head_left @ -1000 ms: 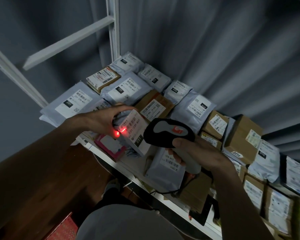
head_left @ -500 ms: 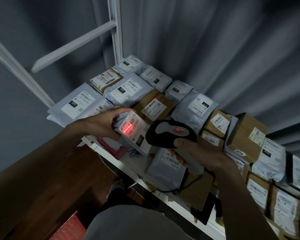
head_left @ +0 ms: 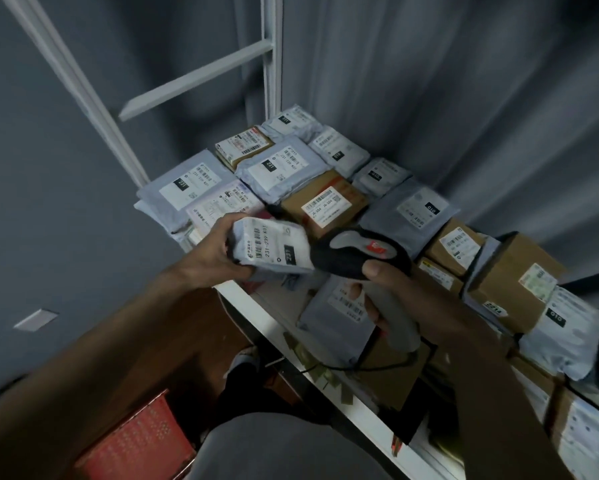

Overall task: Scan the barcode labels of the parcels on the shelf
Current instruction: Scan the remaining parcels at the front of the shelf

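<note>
Parcel (head_left: 270,249) label up, left hand (head_left: 215,251) grip | right hand (head_left: 412,299) grip: scanner (head_left: 363,254) | shelf (head_left: 325,393)

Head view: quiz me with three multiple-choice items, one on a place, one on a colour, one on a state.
1. Where is the small grey parcel?
A. In the left hand, off the shelf
B. Flat on the shelf
C. On the floor

2. What colour is the scanner head?
A. White
B. Black with a grey and red top
C. Yellow

3. What is the right hand doing?
A. Hanging open
B. Pressing a box
C. Gripping the scanner handle

Answers: 1 A, fingers wrap the parcel's end. 2 B, dark shell shows. 3 C, fingers curl round the handle.
</note>
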